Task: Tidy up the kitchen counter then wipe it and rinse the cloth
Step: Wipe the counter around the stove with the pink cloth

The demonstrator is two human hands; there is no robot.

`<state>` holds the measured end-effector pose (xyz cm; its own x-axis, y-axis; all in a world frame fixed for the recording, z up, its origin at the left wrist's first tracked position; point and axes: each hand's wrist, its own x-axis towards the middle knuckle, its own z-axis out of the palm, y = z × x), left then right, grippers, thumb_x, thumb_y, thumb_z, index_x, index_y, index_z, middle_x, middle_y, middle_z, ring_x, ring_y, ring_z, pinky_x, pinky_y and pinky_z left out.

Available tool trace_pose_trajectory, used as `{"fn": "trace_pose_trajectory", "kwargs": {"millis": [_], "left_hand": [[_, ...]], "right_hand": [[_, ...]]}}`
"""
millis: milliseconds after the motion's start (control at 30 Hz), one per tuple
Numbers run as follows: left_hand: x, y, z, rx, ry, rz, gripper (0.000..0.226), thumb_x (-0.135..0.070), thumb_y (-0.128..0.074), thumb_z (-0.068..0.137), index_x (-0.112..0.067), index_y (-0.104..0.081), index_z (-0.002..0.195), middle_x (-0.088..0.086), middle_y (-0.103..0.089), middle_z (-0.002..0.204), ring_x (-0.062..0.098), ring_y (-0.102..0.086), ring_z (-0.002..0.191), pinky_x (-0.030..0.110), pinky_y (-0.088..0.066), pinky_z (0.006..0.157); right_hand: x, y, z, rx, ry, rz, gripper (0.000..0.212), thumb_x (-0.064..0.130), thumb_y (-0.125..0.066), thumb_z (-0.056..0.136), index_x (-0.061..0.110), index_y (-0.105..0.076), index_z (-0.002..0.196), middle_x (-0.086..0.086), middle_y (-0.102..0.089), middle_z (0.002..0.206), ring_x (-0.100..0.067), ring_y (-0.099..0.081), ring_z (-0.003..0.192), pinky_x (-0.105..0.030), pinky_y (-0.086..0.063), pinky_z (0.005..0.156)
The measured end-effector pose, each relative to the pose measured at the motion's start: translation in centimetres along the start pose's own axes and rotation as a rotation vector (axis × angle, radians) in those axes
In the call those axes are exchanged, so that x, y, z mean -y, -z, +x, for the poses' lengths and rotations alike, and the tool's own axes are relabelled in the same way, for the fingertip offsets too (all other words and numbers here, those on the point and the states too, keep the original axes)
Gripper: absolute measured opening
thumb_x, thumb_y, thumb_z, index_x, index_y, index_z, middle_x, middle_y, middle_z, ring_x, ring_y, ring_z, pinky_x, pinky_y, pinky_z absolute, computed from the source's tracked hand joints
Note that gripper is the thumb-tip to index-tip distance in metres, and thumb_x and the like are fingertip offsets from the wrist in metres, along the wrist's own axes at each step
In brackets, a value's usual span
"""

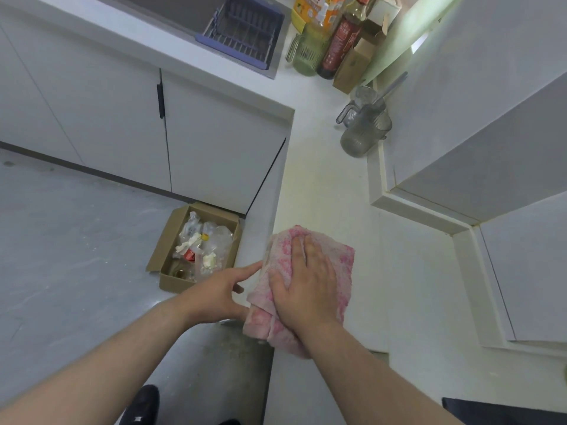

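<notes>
Your right hand (306, 286) presses flat, fingers spread, on the folded pink terry cloth (310, 271) at the white counter (322, 185) edge, long axis running front-to-back w/ counter. Left hand (221, 291) open, fingertips touching cloth's side.

Hands: two, left hand (219, 294), right hand (306, 282). Pink cloth (334, 259): one. Cardboard box of trash (165, 240): one. Purple dish rack (242, 33): one. Glass pitchers: three, one green-tinted (308, 52), two grey (363, 133). Dark sauce bottle (339, 46): one. Black shoe (142, 404): one.
</notes>
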<state>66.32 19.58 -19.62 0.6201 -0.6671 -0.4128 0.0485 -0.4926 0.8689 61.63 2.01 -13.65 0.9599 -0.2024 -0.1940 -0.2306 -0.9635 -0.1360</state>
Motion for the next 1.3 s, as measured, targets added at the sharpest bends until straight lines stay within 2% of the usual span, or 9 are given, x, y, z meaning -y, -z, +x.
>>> {"fn": "trace_pose_trajectory", "kwargs": {"millis": [267, 400, 467, 633, 800, 900, 1000, 1100, 1300], "left_hand": [[0.3, 0.8, 0.6, 0.027, -0.034, 0.006, 0.08, -0.052, -0.078, 0.071, -0.068, -0.03, 0.133, -0.04, -0.052, 0.118, -0.002, -0.055, 0.102, 0.017, -0.048, 0.082], [0.3, 2.6, 2.1, -0.087, 0.026, -0.087, 0.065, -0.028, -0.067, 0.089, -0.056, -0.035, 0.138, -0.015, -0.056, 0.13, 0.0, -0.059, 0.098, 0.028, -0.05, 0.092], [-0.3, 3.6, 3.2, -0.157, 0.02, -0.14, 0.06, -0.02, -0.058, 0.094, -0.048, -0.035, 0.143, -0.013, -0.053, 0.138, 0.0, -0.059, 0.105, 0.032, -0.048, 0.1], [-3.7, 5.0, 5.3, -0.178, -0.03, -0.196, 0.057, -0.005, -0.042, 0.098, -0.03, -0.035, 0.149, -0.011, -0.044, 0.146, 0.001, -0.051, 0.12, 0.02, -0.036, 0.101], [-5.1, 5.8, 6.7, -0.146, -0.058, -0.201, 0.053, -0.003, -0.042, 0.098, -0.026, -0.042, 0.145, -0.008, -0.047, 0.145, 0.005, -0.051, 0.123, 0.025, -0.035, 0.109], [-5.1, 6.2, 7.3, -0.162, -0.04, -0.251, 0.049, -0.003, -0.047, 0.096, -0.023, -0.049, 0.141, -0.008, -0.052, 0.14, 0.004, -0.054, 0.12, 0.023, -0.037, 0.106], [-4.3, 6.1, 7.9, -0.135, -0.021, -0.346, 0.055, 0.003, -0.046, 0.093, -0.028, -0.052, 0.138, -0.012, -0.055, 0.138, 0.006, -0.058, 0.118, 0.033, -0.041, 0.108], [-3.5, 6.0, 8.7, -0.123, 0.014, -0.415, 0.068, 0.015, -0.041, 0.085, -0.027, -0.055, 0.137, -0.012, -0.055, 0.138, 0.006, -0.048, 0.129, 0.035, -0.036, 0.111], [-2.9, 6.9, 10.2, -0.175, -0.005, -0.39, 0.065, 0.012, -0.046, 0.085, -0.03, -0.057, 0.133, -0.015, -0.055, 0.136, 0.0, -0.043, 0.131, 0.033, -0.031, 0.115]], "right_hand": [[0.3, 0.4, 3.6, -0.001, -0.016, -0.005, 0.075, 0.056, -0.03, 0.096, 0.025, 0.001, 0.157, 0.001, -0.002, 0.166, -0.018, -0.002, 0.152, -0.038, -0.002, 0.124], [-0.8, 0.7, 5.4, 0.01, 0.058, -0.007, 0.076, 0.058, -0.031, 0.094, 0.028, 0.0, 0.157, 0.002, -0.003, 0.166, -0.016, -0.003, 0.152, -0.038, -0.005, 0.124], [-1.4, 0.8, 6.2, 0.0, 0.088, -0.017, 0.076, 0.058, -0.032, 0.094, 0.028, -0.002, 0.157, 0.003, -0.005, 0.166, -0.015, -0.005, 0.151, -0.036, -0.005, 0.124], [-1.2, 0.6, 5.7, -0.03, 0.073, 0.008, 0.076, 0.058, -0.028, 0.093, 0.03, 0.0, 0.157, 0.004, -0.004, 0.166, -0.014, -0.005, 0.152, -0.036, -0.006, 0.124], [-1.1, 0.1, 1.8, -0.021, 0.003, 0.028, 0.077, 0.058, -0.03, 0.094, 0.03, 0.005, 0.157, 0.006, 0.003, 0.166, -0.013, 0.001, 0.152, -0.031, 0.003, 0.122], [-1.3, -0.1, 1.8, -0.016, 0.005, 0.023, 0.078, 0.058, -0.03, 0.093, 0.029, 0.004, 0.157, 0.005, 0.001, 0.166, -0.013, 0.001, 0.152, -0.032, 0.003, 0.123], [-1.3, -0.1, 2.2, -0.015, 0.015, 0.008, 0.079, 0.057, -0.031, 0.091, 0.027, 0.0, 0.158, 0.003, -0.003, 0.166, -0.013, -0.001, 0.152, -0.034, 0.0, 0.124], [-1.6, -0.1, 3.5, -0.016, 0.013, 0.015, 0.079, 0.056, -0.032, 0.092, 0.028, 0.002, 0.157, 0.004, -0.002, 0.166, -0.013, 0.0, 0.152, -0.033, 0.001, 0.124], [-2.4, 0.9, 9.1, -0.065, -0.015, 0.039, 0.076, 0.055, -0.034, 0.094, 0.027, -0.002, 0.157, 0.003, -0.006, 0.165, -0.014, -0.005, 0.152, -0.032, -0.001, 0.123]]}}
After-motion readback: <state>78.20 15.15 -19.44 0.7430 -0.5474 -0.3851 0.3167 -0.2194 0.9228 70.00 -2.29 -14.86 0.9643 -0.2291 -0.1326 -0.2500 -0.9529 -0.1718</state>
